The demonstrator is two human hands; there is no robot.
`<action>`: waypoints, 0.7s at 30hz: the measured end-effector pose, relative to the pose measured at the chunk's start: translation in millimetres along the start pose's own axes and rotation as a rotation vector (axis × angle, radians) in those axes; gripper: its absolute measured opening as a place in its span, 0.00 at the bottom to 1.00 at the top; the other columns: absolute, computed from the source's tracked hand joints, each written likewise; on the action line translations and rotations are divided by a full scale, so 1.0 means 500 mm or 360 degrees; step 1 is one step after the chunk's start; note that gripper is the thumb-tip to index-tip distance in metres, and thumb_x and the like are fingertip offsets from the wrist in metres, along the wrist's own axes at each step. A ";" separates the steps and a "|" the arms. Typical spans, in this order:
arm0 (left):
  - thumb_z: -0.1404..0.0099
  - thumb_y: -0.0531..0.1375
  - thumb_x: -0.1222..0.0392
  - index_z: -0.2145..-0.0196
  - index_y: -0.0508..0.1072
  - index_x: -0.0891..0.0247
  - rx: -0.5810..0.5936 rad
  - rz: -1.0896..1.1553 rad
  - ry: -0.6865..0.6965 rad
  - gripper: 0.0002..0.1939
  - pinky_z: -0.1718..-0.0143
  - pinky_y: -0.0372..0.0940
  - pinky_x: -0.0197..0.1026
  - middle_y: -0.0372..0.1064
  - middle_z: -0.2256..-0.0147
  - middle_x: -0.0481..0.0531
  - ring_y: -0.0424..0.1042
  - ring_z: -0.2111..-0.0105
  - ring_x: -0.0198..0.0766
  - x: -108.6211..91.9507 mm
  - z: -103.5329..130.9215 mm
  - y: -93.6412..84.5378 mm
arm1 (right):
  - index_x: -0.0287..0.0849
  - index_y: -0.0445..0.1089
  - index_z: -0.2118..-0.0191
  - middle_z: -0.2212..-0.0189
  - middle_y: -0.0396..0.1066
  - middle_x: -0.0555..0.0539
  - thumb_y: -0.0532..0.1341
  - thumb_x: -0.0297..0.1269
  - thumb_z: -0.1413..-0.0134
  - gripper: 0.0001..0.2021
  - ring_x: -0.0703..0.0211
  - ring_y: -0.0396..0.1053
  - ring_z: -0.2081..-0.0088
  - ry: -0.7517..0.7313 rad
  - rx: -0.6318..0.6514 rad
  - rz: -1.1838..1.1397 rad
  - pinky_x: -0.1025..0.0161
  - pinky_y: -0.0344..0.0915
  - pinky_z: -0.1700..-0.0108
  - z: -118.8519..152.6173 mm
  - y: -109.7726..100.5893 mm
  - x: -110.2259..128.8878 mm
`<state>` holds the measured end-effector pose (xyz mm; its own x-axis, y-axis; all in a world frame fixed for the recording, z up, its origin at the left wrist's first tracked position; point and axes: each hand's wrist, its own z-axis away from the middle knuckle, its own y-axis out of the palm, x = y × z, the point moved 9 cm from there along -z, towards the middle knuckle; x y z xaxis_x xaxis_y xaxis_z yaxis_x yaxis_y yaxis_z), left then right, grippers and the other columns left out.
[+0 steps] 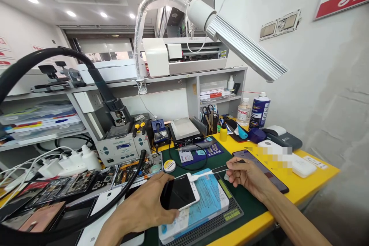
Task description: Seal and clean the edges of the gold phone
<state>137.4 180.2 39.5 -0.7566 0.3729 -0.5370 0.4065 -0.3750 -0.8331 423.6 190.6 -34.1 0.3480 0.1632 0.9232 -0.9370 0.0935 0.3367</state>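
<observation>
A white smartphone (180,192) with a dark screen lies face up on a blue-and-white box (207,196). My left hand (147,200) grips it by the left side, thumb at the lower edge and fingers at the upper edge. In my right hand (245,175) is a slim toothbrush-like brush (204,173), with a white head and neck and a dark handle. Its head touches the phone's upper right end. Under the box is a dark perforated mat (230,217) on the green work surface (250,209).
Left of my hands are a black hose (127,188), loose phone parts and a tray of components (138,169). A large phone (259,169) and white device (285,157) lie at right. A spray can (259,111) stands behind; a lamp (245,42) hangs overhead.
</observation>
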 end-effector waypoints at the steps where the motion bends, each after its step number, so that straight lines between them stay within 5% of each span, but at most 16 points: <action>1: 0.46 0.66 0.51 0.44 0.70 0.59 0.0001 0.0003 -0.0002 0.31 0.52 0.65 0.43 0.71 0.50 0.53 0.71 0.52 0.48 0.001 0.000 0.000 | 0.40 0.67 0.72 0.79 0.75 0.47 0.72 0.35 0.56 0.12 0.60 0.73 0.80 0.0011 0.0003 0.0004 0.69 0.68 0.81 0.000 -0.001 -0.002; 21: 0.46 0.66 0.51 0.44 0.70 0.59 -0.0001 0.0001 -0.0037 0.31 0.52 0.65 0.43 0.71 0.50 0.53 0.72 0.52 0.49 0.002 0.003 -0.002 | 0.40 0.66 0.72 0.78 0.75 0.46 0.72 0.35 0.54 0.13 0.58 0.73 0.79 -0.0022 0.0026 0.0001 0.67 0.69 0.79 -0.003 0.000 -0.002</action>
<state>135.6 179.9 40.2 -0.7679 0.3529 -0.5346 0.4074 -0.3749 -0.8327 423.4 192.0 -35.2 0.3472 0.1500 0.9257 -0.9375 0.0775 0.3391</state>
